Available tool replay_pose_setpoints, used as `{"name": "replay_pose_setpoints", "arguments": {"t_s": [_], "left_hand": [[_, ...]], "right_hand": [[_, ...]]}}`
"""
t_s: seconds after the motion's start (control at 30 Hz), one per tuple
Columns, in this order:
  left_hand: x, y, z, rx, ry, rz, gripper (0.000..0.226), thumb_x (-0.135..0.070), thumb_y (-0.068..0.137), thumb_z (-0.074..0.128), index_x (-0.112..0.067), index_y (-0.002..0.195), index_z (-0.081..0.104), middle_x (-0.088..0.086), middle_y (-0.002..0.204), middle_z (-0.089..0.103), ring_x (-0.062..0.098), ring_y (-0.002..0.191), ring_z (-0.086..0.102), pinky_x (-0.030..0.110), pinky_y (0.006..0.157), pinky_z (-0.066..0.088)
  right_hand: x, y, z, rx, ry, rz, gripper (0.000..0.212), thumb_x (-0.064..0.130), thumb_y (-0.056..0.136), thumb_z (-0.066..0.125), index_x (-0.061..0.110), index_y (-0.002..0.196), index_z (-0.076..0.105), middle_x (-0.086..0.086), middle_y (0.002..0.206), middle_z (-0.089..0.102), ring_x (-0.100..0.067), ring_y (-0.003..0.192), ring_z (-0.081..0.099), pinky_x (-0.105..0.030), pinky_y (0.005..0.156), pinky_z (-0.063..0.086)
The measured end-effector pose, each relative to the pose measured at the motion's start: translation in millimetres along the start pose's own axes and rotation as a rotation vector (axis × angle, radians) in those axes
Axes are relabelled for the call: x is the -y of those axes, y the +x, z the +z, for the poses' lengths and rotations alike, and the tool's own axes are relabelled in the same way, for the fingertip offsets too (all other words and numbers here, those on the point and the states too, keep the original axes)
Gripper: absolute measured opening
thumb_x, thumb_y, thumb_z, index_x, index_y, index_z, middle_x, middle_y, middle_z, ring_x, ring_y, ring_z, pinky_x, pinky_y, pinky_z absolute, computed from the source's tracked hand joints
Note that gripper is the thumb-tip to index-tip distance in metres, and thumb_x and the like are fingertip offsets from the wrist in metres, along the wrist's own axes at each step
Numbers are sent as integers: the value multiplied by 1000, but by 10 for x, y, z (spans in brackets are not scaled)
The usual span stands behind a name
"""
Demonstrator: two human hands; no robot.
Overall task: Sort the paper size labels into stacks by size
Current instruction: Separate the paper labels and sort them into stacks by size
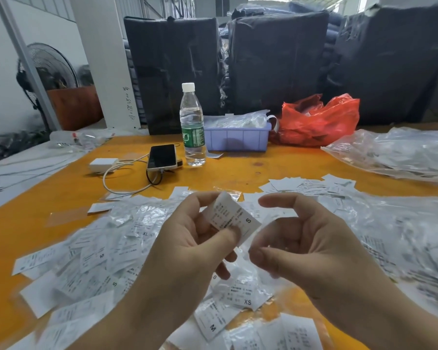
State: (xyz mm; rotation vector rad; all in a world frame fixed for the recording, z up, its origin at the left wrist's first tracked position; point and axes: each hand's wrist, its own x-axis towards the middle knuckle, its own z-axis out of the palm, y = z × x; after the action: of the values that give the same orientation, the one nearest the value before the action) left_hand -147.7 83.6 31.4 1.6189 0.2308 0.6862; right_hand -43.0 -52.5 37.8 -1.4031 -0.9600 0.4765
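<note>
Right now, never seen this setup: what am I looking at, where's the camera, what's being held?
There is no machine here. One wide-angle camera worn on a person's head looks forward and down at their two bare hands.

The left hand pinches a paper label marked S between thumb and fingers. The right hand hovers beside it with fingers curled, holding nothing.

Below them, an orange table is strewn with loose labels printed S, M, XL and XS, some in clear plastic sleeves; no neat stacks show yet.

Further back stand a water bottle, a phone with a white charger, a purple bin, a red plastic bag and dark wrapped bales.
</note>
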Motion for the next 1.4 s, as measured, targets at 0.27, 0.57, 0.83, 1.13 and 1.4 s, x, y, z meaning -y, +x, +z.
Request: {"name": "replay_pose_setpoints", "arguments": {"t_s": [0.27, 0.57, 0.83, 1.13, 1.4], "left_hand": [[2, 7, -36, 26, 14, -1, 27, -20, 71, 72, -39, 90, 68, 4, 75, 70, 13, 59, 62, 22, 50, 48], [9, 5, -61, 156, 98, -2, 27, -39, 61, 74, -27, 86, 73, 2, 76, 71, 8, 60, 61, 20, 51, 48], [29, -7, -75, 183, 182, 2, 25, -40, 63, 70, -26, 84, 72, 1, 77, 72, 9, 63, 62, 22, 54, 50], [1, 15, -106, 170, 144, -36, 26, -36, 63, 73, -23, 86, 74, 3, 75, 69, 13, 65, 64, 23, 53, 51], [-11, 37, -90, 170, 94, -130, 14, -17, 70, 67, -22, 81, 74, -2, 65, 68, 13, 52, 62, 22, 43, 46]], "right_hand": [[-6, -12, 14, 18, -46, 43, 51, 23, 60, 79, 51, 97, 58, -5, 75, 73, -17, 61, 60, -37, 68, 45], [-59, -25, -1, 33, -153, 87, 56, 27, 62, 77, 42, 110, 54, 1, 76, 73, -21, 68, 64, -37, 70, 53], [-77, -20, 6, 73, -136, 110, 54, 27, 63, 78, 40, 110, 56, -6, 72, 70, -14, 65, 61, -31, 67, 54], [-56, -23, -22, 58, -202, 97, 52, 17, 73, 81, 43, 109, 54, 0, 75, 72, -16, 61, 57, -36, 64, 47], [-53, -48, 1, 33, -195, 16, 55, 19, 68, 78, 45, 110, 54, 2, 78, 71, -6, 54, 53, -22, 57, 44]]}}
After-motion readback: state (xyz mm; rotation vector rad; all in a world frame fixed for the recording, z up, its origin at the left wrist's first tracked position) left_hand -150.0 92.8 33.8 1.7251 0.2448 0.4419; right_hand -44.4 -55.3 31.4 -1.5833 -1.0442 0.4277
